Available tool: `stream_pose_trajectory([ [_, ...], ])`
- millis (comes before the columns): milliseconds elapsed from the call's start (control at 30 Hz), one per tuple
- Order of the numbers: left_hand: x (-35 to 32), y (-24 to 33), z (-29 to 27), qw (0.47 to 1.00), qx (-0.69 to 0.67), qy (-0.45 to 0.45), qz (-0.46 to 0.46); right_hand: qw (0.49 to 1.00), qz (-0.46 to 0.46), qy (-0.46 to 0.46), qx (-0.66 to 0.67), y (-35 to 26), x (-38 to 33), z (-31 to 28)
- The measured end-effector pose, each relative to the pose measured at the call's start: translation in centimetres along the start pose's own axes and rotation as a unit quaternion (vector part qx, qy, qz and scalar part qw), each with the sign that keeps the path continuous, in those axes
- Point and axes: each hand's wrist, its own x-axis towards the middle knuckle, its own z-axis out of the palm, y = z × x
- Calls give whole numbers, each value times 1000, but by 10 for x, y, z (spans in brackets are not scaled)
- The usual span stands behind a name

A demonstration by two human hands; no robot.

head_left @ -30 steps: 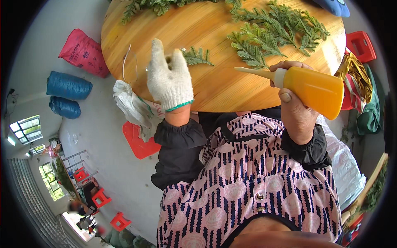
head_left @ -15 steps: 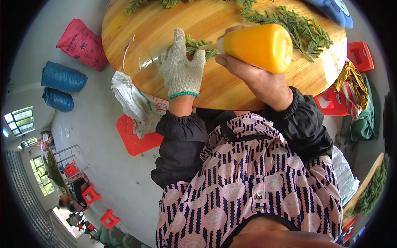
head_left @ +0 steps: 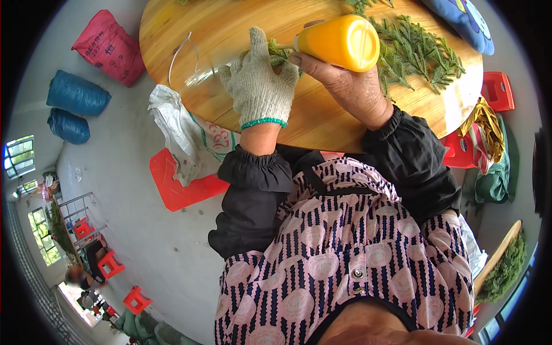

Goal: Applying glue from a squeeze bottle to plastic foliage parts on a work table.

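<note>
My right hand [head_left: 351, 86], bare, is wrapped round a yellow squeeze bottle [head_left: 340, 43]. The bottle lies tilted on its side, its narrow nozzle pointing left. At the nozzle's end is a small green artificial fir sprig [head_left: 280, 54], held by my left hand [head_left: 260, 77]. That hand wears a cream knitted glove with a green cuff. Its index finger stretches forward and its thumb bends toward the sprig; the other fingers are partly hidden. To the right, more fir sprigs [head_left: 422, 54] lie in a heap on the round wooden table [head_left: 328, 115].
A thin white strip [head_left: 175, 60] curls on the table at the left. A blue cushion-like thing [head_left: 463, 23] sits at the far right edge. Below the table are a white sack [head_left: 172, 121] on a red stool [head_left: 178, 187]; red and blue sacks stand on the floor at left.
The bottle in my right hand has moved left, bringing its nozzle nearer the gloved left hand. My left hand has shifted slightly right and away from me. The whole view has turned a little.
</note>
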Motion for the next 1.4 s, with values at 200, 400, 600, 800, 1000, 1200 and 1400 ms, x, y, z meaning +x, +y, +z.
stream_pose_trajectory([
  [200, -1, -2, 0, 1000, 1, 15, 8, 1000, 15, -14, 16, 5, 2, 2],
  [400, 0, -2, -1, 1000, -5, 2, 2, 1000, 21, -6, -16, 3, 0, 1],
  [600, 0, -6, 4, 1000, 8, 6, 20, 983, -99, -16, -152, -2, -4, -2],
  [800, -6, -12, -12, 999, -10, 22, 23, 983, -103, -21, -147, -15, -4, 0],
  [1000, -4, -12, 3, 993, 35, 73, 82, 966, -115, -40, -226, 0, -19, -13],
  [1200, -6, -19, -3, 994, 40, 62, 76, 962, -127, -42, -238, -3, -24, -16],
  [1400, -5, -19, -4, 993, 40, 66, 88, 935, -173, -75, -301, -15, -27, -25],
])
